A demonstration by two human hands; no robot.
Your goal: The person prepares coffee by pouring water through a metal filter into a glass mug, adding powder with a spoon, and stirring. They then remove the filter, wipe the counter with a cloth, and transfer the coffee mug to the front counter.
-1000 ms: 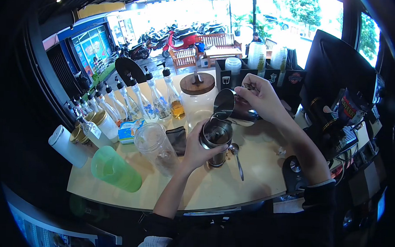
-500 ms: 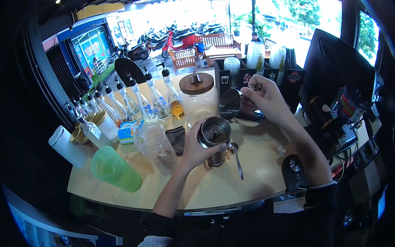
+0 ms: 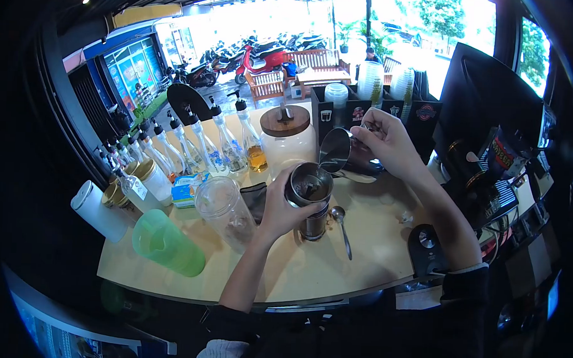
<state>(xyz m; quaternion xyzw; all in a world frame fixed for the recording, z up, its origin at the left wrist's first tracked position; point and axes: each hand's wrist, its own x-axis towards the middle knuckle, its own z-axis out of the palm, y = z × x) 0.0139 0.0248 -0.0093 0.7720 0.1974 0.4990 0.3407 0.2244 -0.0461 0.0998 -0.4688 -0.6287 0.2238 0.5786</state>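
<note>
My left hand (image 3: 281, 211) is wrapped around the upper part of a metal cup (image 3: 310, 185), with dark liquid visible inside. Beneath it is a shiny metal and glass-like base (image 3: 312, 228); I cannot tell whether this is the same vessel. My right hand (image 3: 389, 143) grips a steel pitcher (image 3: 335, 150) by its back, tipped left with its lip over the cup's far rim. What looks like a thin stream of liquid runs from the lip into the cup. A metal spoon (image 3: 342, 233) lies on the counter just right of the cup.
A clear plastic jug (image 3: 225, 211) and a green jug (image 3: 169, 243) stand left on the counter (image 3: 283, 283). Behind are a wooden-lidded jar (image 3: 286, 123), several pump bottles (image 3: 228, 139) and a black cup holder (image 3: 427, 121). A black tamper-like tool (image 3: 427, 247) sits at right.
My left hand has raised the cup slightly and shifted its rim closer under the pitcher's lip. My right hand and the pitcher stay nearly where they were.
</note>
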